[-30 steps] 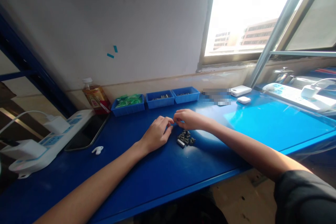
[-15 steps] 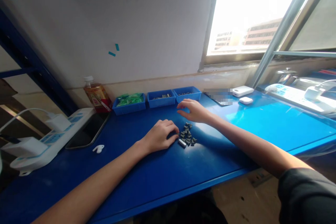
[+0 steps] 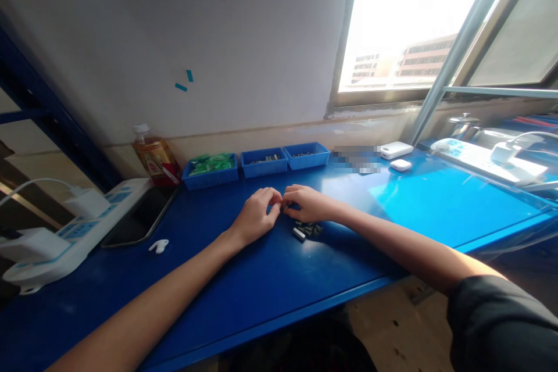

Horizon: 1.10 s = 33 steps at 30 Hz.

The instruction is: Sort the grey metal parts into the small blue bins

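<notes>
My left hand (image 3: 258,216) and my right hand (image 3: 308,203) meet above the blue table, fingertips almost touching. Both have thumb and fingers drawn together in a pinch. A tiny dark piece shows at the right fingertips, too small to name; whatever the left fingers hold is hidden. Just below my right hand lies a loose pile of short dark screws (image 3: 310,229). One silvery metal cylinder (image 3: 299,235) rests at the pile's near left edge, with a bright shine on it.
Along the wall stand a blue bin of green packets (image 3: 211,165) and two blue bins (image 3: 264,163) of small metal parts. Left are a bottle (image 3: 153,157), a phone (image 3: 139,218), a power strip (image 3: 82,226) and a white earbud (image 3: 159,246). White cases (image 3: 396,151) sit back right.
My right hand has come down and left from near the bins to meet my left hand. The left fingers have drawn away from the screw pile and closed further. The view has shifted slightly.
</notes>
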Motion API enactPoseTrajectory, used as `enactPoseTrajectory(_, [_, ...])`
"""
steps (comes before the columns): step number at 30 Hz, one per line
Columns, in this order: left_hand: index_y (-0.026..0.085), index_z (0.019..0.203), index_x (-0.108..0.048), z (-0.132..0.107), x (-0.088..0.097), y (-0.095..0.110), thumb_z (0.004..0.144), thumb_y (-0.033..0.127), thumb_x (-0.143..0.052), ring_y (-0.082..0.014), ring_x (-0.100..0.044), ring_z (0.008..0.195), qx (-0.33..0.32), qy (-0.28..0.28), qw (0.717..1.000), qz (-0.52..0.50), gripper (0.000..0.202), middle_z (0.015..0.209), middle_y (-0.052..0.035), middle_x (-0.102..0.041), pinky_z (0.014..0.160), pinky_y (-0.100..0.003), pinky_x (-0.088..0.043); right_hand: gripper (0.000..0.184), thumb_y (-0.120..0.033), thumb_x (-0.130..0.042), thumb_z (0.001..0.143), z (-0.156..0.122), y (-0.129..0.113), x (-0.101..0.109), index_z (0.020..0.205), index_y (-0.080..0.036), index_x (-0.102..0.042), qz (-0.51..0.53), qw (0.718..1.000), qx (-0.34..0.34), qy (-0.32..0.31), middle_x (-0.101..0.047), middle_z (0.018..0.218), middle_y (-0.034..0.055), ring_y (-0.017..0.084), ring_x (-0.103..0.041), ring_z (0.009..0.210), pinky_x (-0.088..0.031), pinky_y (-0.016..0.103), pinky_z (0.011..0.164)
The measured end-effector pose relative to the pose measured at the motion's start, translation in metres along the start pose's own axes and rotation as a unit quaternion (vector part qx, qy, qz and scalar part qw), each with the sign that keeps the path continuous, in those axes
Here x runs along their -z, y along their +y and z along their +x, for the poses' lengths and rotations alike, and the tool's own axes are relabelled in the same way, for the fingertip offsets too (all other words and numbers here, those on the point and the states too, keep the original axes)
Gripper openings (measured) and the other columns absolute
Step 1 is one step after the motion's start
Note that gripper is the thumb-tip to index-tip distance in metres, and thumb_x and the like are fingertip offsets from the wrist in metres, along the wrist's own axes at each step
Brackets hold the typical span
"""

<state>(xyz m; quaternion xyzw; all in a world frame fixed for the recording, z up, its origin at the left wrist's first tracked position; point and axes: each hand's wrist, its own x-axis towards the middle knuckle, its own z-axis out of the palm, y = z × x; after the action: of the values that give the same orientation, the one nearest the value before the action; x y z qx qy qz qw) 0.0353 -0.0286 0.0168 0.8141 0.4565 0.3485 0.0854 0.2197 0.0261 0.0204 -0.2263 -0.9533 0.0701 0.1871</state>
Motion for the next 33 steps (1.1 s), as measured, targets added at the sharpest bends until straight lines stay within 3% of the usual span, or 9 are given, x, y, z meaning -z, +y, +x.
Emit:
enactPoseTrajectory(3, [0.019,0.094,-0.058,-0.004,0.006,0.011,0.085,0.020,-0.050,-0.0186,-0.058,0.088,-0.076,-0.049,0.996,-0.017,0.013,0.091,-0.0051,-0.062,0.081,-0.032,-0.046,0.005,-0.019,-0.059,0.079,0.004,0.006,0.007,0.079,-0.017,-0.063,-0.041,0.999,-0.006,0.026,-0.060,0.078,0.0031,0.017,-0.055,0.077,-0.041,0.026,0.069])
enactPoseTrajectory(7, [0.021,0.103,-0.062,-0.006,0.012,0.026,0.082,0.028,-0.059,-0.0203,-0.056,0.095,-0.163,-0.150,0.975,-0.009,0.022,0.102,-0.0062,-0.063,0.086,-0.033,-0.042,0.013,-0.025,-0.055,0.084,0.022,0.041,0.039,0.090,-0.017,-0.064,-0.119,0.975,-0.081,0.172,-0.063,0.088,0.0062,0.021,-0.055,0.087,-0.042,0.031,0.080])
enactPoseTrajectory(9, [0.022,0.097,-0.064,-0.006,0.012,0.028,0.083,0.027,-0.059,-0.0195,-0.057,0.094,-0.167,-0.171,0.971,0.004,0.016,0.100,-0.0049,-0.064,0.085,-0.033,-0.041,0.018,-0.025,-0.052,0.086,0.035,0.065,0.054,0.097,-0.016,-0.063,-0.148,0.954,-0.146,0.216,-0.063,0.092,0.0084,0.022,-0.055,0.091,-0.042,0.032,0.082])
enactPoseTrajectory(13, [0.020,0.090,-0.064,-0.004,0.008,0.021,0.087,0.025,-0.054,-0.0193,-0.058,0.092,-0.133,-0.163,0.977,0.027,0.011,0.094,-0.0051,-0.067,0.083,-0.033,-0.041,0.026,-0.029,-0.056,0.085,0.044,0.087,0.058,0.105,-0.013,-0.063,-0.165,0.935,-0.238,0.206,-0.063,0.099,0.0126,0.027,-0.054,0.097,-0.041,0.037,0.086])
enactPoseTrajectory(15, [0.019,0.090,-0.064,-0.003,0.005,0.015,0.087,0.025,-0.054,-0.0197,-0.058,0.091,-0.109,-0.139,0.984,0.025,0.012,0.094,-0.0056,-0.067,0.083,-0.033,-0.042,0.026,-0.031,-0.055,0.086,0.036,0.073,0.048,0.105,-0.014,-0.062,-0.122,0.951,-0.208,0.194,-0.064,0.095,0.0105,0.025,-0.056,0.093,-0.042,0.036,0.085])
enactPoseTrajectory(18, [0.019,0.091,-0.064,0.000,0.002,0.007,0.087,0.025,-0.054,-0.0200,-0.059,0.088,-0.043,-0.074,0.996,-0.002,0.012,0.092,-0.0052,-0.068,0.082,-0.033,-0.045,0.023,-0.032,-0.056,0.086,0.013,0.032,0.031,0.103,-0.017,-0.061,-0.021,0.985,-0.082,0.148,-0.065,0.089,0.0059,0.020,-0.058,0.088,-0.044,0.032,0.081])
enactPoseTrajectory(23, [0.017,0.094,-0.066,0.006,0.001,-0.004,0.088,0.034,-0.050,-0.0208,-0.063,0.086,0.087,-0.003,0.990,-0.109,0.024,0.094,-0.0061,-0.070,0.075,-0.031,-0.048,0.014,-0.024,-0.056,0.086,-0.010,-0.016,0.015,0.098,-0.018,-0.060,0.020,0.993,0.037,0.112,-0.065,0.091,0.0062,0.019,-0.057,0.087,-0.045,0.029,0.077])
enactPoseTrajectory(29, [0.015,0.118,-0.057,0.008,-0.001,-0.011,0.089,0.043,-0.046,-0.0241,-0.061,0.102,0.143,0.021,0.981,-0.129,0.042,0.111,-0.0113,-0.066,0.083,-0.036,-0.049,0.011,-0.023,-0.051,0.089,0.030,0.014,0.021,0.090,-0.018,-0.060,-0.037,0.981,0.030,0.187,-0.064,0.085,0.0060,0.019,-0.056,0.083,-0.044,0.030,0.078])
enactPoseTrajectory(33, [0.019,0.138,-0.039,0.004,-0.003,0.007,0.083,0.052,-0.054,-0.0330,-0.043,0.126,0.048,-0.070,0.996,0.014,0.066,0.137,-0.0159,-0.046,0.102,-0.052,-0.036,0.022,-0.031,-0.052,0.090,0.071,0.049,0.036,0.104,-0.015,-0.060,-0.111,0.969,-0.052,0.216,-0.063,0.098,0.0103,0.023,-0.054,0.095,-0.042,0.034,0.086])
